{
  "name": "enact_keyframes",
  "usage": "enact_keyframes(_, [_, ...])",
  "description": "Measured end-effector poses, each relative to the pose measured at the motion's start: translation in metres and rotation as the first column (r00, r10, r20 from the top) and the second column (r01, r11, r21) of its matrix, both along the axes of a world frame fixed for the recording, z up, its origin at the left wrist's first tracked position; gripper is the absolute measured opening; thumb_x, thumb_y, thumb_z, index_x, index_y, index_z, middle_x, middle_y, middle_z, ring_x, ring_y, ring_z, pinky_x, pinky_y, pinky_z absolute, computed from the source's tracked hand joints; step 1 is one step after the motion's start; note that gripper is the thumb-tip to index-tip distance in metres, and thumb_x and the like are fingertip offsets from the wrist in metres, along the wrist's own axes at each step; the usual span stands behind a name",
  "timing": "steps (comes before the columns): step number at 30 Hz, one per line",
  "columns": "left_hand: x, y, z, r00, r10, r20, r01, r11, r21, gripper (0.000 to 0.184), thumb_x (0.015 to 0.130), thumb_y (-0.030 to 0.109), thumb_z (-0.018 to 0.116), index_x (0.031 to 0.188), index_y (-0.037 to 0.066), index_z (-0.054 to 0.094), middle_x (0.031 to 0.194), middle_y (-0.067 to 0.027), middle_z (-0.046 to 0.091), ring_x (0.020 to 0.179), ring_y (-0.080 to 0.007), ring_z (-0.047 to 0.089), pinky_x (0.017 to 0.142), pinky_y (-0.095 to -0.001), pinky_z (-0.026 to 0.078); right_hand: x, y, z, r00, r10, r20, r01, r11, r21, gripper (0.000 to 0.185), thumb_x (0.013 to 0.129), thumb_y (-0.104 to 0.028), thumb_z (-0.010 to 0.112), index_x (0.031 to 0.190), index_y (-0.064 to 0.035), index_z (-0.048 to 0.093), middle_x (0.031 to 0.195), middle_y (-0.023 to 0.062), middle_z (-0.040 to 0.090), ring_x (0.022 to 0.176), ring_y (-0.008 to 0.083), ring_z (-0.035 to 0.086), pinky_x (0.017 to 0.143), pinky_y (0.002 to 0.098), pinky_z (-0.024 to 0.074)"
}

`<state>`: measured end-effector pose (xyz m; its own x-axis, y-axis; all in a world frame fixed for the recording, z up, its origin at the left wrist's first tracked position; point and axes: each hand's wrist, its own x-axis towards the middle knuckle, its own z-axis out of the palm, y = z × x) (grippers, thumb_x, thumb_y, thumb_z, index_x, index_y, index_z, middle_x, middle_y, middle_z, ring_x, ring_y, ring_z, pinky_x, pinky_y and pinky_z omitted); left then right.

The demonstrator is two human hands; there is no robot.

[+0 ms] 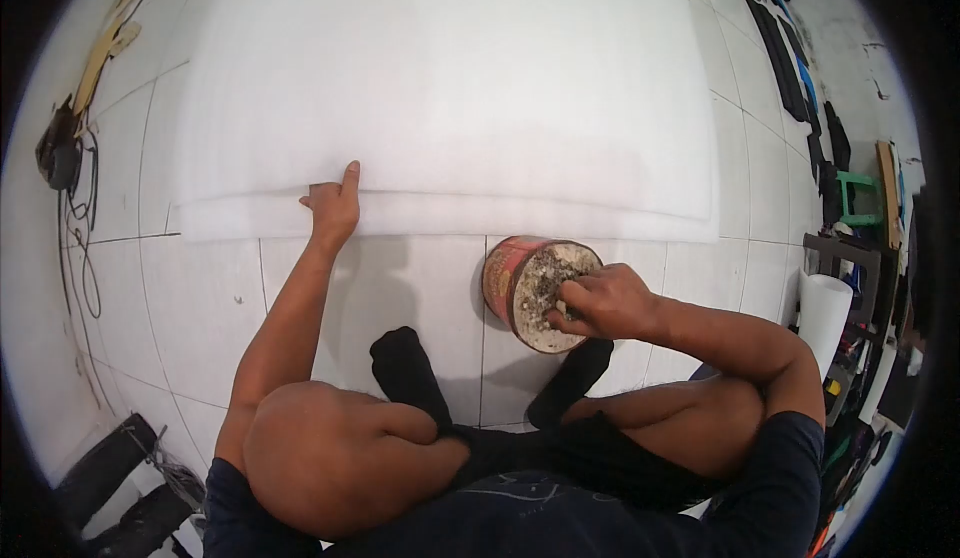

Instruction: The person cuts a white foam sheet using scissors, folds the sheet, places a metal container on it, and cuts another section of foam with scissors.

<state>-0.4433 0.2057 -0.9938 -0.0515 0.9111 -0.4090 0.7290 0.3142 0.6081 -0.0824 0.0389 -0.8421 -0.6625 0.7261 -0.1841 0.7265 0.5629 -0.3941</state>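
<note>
Sheet edge (500, 218) under L hand (335, 210) (grip unclear), R (608, 303) clenched atop tin (523, 288), floor (425, 273) btwn.

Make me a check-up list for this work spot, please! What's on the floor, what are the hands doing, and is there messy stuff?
Surface: pale tiled floor, with dark joint lines.
Job's things: white sheet, in layers; red can, its stained end facing the person.
Clutter: green stool, white roll and dark strips along the right side.
Hands: left hand at the sheet's near edge, some fingers hidden; right hand curled at the can's stained end, contents of its grip unclear.
Cables: dark cord, looped at left.
Surroundings: walls on both sides.
</note>
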Motion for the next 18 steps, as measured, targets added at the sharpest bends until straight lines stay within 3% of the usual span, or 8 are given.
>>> enact_keyframes(3, [0.003, 0.003, -0.004, 0.996, -0.081, -0.044, 0.075, 0.99, -0.123, 0.081, 0.097, 0.059, 0.035, 0.072, -0.013, 0.064, 0.097, -0.0354, 0.062, 0.112, -0.047, 0.05, 0.111, -0.0635, 0.003, 0.004, 0.001, -0.011, 0.999, 0.015, -0.052, -0.015, 1.0, 0.003, 0.034, 0.086, -0.039, 0.065, 0.087, -0.0098, 0.049, 0.056, 0.0102, 0.058, 0.049, 0.0316, 0.061, 0.043, 0.0423, 0.0485])
enact_keyframes(5, [0.001, -0.002, -0.037, 0.998, 0.029, -0.048, -0.021, 0.986, 0.163, 0.082, 0.097, 0.059, 0.034, 0.112, -0.019, 0.055, 0.119, -0.0389, 0.053, 0.124, -0.0485, 0.043, 0.112, -0.0626, 0.003, 0.006, 0.005, -0.006, 1.0, 0.016, -0.024, -0.018, 0.997, -0.081, 0.037, 0.086, -0.043, 0.065, 0.09, -0.0097, 0.049, 0.058, 0.0099, 0.059, 0.05, 0.0321, 0.062, 0.043, 0.0428, 0.0486])
enact_keyframes(7, [-0.013, 0.008, -0.052, 0.932, -0.284, -0.224, 0.279, 0.959, -0.056, 0.089, 0.097, 0.059, 0.032, 0.136, -0.02, 0.03, 0.134, -0.0391, 0.043, 0.131, -0.05, 0.034, 0.113, -0.0613, 0.002, 0.014, 0.02, 0.009, 0.999, -0.007, 0.044, 0.016, 0.979, -0.204, 0.04, 0.085, -0.046, 0.065, 0.097, -0.0103, 0.051, 0.063, 0.0126, 0.061, 0.058, 0.0319, 0.065, 0.05, 0.0447, 0.0507])
enact_keyframes(9, [-0.01, 0.0, -0.057, 0.983, -0.106, -0.149, 0.121, 0.988, 0.095, 0.07, 0.097, 0.052, 0.042, 0.108, -0.017, 0.046, 0.111, -0.0359, 0.052, 0.11, -0.0439, 0.045, 0.104, -0.0534, 0.019, 0.031, 0.031, 0.021, 0.985, -0.118, -0.129, 0.046, 0.886, -0.462, 0.044, 0.078, -0.05, 0.073, 0.091, -0.0102, 0.059, 0.065, 0.0091, 0.062, 0.058, 0.0302, 0.062, 0.053, 0.0403, 0.0495])
enact_keyframes(11, [0.002, 0.008, -0.046, 0.995, 0.102, 0.02, -0.103, 0.953, 0.283, 0.062, 0.097, 0.045, 0.052, 0.08, -0.013, 0.063, 0.088, -0.0326, 0.062, 0.088, -0.0377, 0.055, 0.095, -0.0454, 0.037, 0.072, 0.065, 0.04, 0.941, -0.333, 0.049, 0.296, 0.746, -0.597, 0.038, 0.083, -0.043, 0.072, 0.09, -0.0071, 0.062, 0.073, 0.0079, 0.065, 0.064, 0.0228, 0.063, 0.06, 0.0365, 0.0488])
enact_keyframes(13, [0.019, 0.027, -0.017, 0.977, 0.022, -0.213, 0.055, 0.936, 0.348, 0.071, 0.096, 0.048, 0.052, 0.059, -0.012, 0.057, 0.065, -0.026, 0.057, 0.074, -0.0348, 0.053, 0.081, -0.0488, 0.041, 0.158, 0.078, -0.006, 0.655, -0.712, -0.252, 0.59, 0.691, -0.418, 0.029, 0.088, -0.031, 0.069, 0.086, -0.0033, 0.062, 0.077, 0.0067, 0.065, 0.07, 0.0153, 0.059, 0.064, 0.0321, 0.0472])
enact_keyframes(15, [0.034, 0.044, -0.021, 0.962, 0.194, -0.194, -0.11, 0.919, 0.378, 0.073, 0.095, 0.052, 0.054, 0.055, -0.01, 0.049, 0.059, -0.0178, 0.051, 0.068, -0.0285, 0.048, 0.071, -0.0473, 0.041, 0.251, 0.086, -0.028, 0.339, -0.928, -0.155, 0.929, 0.356, -0.103, 0.025, 0.091, -0.025, 0.066, 0.087, -0.0003, 0.061, 0.078, 0.0072, 0.062, 0.072, 0.0137, 0.054, 0.068, 0.0301, 0.0466])
enact_keyframes(18, [0.052, 0.053, -0.002, 0.97, 0.238, 0.046, -0.241, 0.968, 0.071, 0.068, 0.093, 0.053, 0.057, 0.053, 0.0, 0.041, 0.062, -0.0096, 0.047, 0.067, -0.0211, 0.043, 0.065, -0.041, 0.041, 0.375, 0.033, -0.061, -0.066, -0.972, -0.227, 0.998, -0.064, -0.018, 0.03, 0.089, -0.027, 0.065, 0.097, 0.0013, 0.064, 0.082, 0.0075, 0.064, 0.073, 0.0151, 0.056, 0.067, 0.0308, 0.0473])
